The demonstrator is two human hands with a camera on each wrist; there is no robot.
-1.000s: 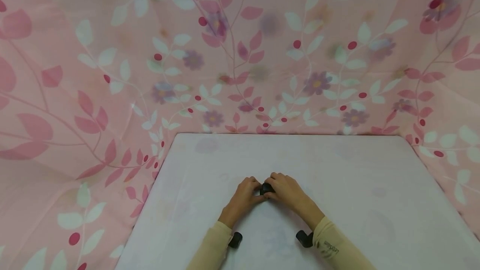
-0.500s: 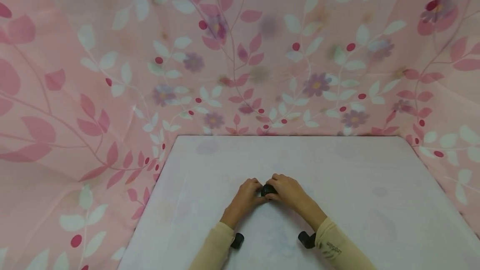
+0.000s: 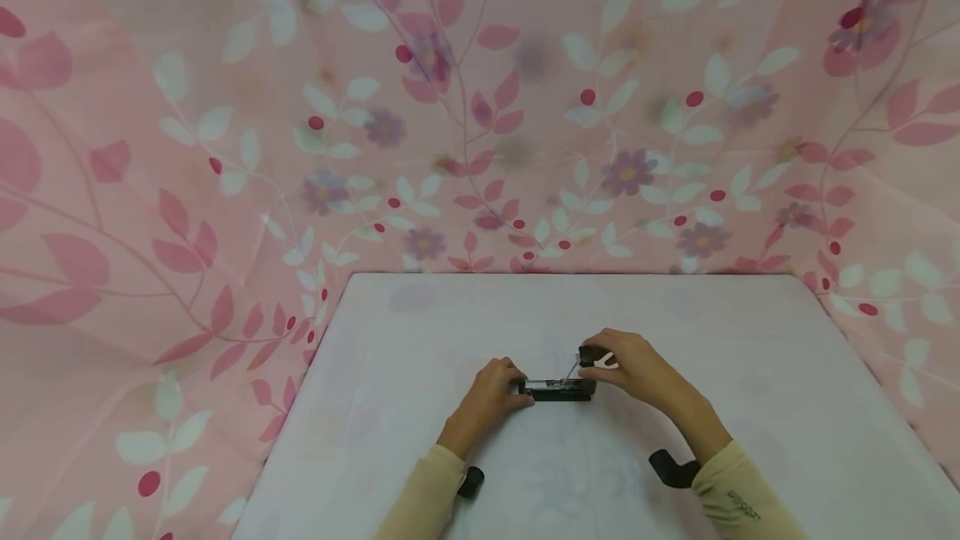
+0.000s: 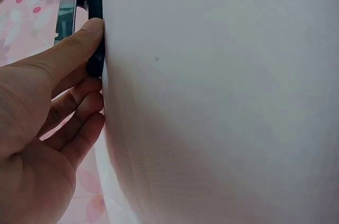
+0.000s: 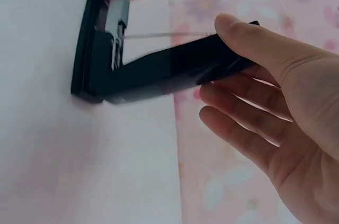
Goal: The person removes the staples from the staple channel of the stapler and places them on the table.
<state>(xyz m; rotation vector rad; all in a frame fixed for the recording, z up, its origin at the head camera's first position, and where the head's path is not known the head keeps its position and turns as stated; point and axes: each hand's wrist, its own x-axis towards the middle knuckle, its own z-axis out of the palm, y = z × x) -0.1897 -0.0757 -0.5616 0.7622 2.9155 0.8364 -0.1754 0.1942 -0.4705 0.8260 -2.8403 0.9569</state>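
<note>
A black stapler [image 3: 557, 395] lies on the white table, its top arm [image 5: 159, 70] swung up and away from the base. My left hand [image 3: 486, 400] pinches the left end of the base, thumb on the near side in the left wrist view. Between thumb and fingers, my right hand [image 3: 637, 367] holds the free end of the raised arm. A thin spring [image 5: 164, 35] stretches from the arm to the metal staple channel [image 5: 117, 12]. Only part of the base [image 4: 95, 44] shows beside the left thumb.
The white table [image 3: 420, 332] has its far edge against a pink floral cloth [image 3: 480, 148], which also hangs at the sides. Black wrist devices [image 3: 672, 470] are worn at both sleeves.
My right hand has moved right and slightly away from the left, lifting the stapler's top arm open. The stapler's length and inside now show. The left hand stays nearly in place.
</note>
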